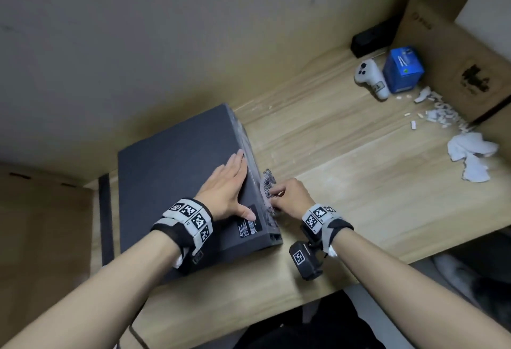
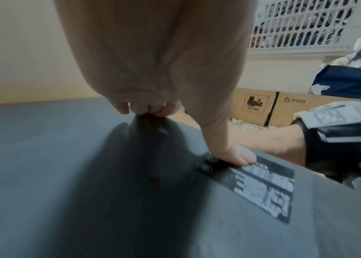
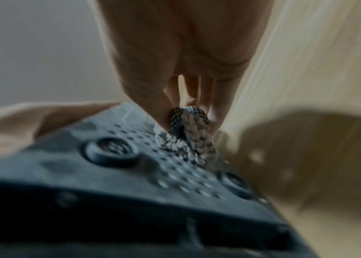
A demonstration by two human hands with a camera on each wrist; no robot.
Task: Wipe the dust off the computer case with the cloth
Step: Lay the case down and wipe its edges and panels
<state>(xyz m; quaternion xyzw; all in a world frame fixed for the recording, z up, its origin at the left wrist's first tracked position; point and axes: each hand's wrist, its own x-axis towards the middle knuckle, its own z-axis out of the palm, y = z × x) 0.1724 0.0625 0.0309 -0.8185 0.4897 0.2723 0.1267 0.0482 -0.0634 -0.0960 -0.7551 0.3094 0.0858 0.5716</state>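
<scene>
Pinching a bunched checkered cloth (image 1: 268,186) between thumb and curled fingers, the right hand (image 1: 290,195) presses it against the perforated side panel of the dark computer case (image 1: 177,171), which lies flat on the wooden tabletop (image 1: 345,171). Just beside that grip, the left hand (image 1: 225,187) lies spread and flat on the case's top face, thumb near a printed label (image 1: 249,222). Farther off sit a white controller (image 1: 372,77), a blue box (image 1: 402,69), torn paper scraps (image 1: 471,155) and a cardboard box (image 1: 453,52).
</scene>
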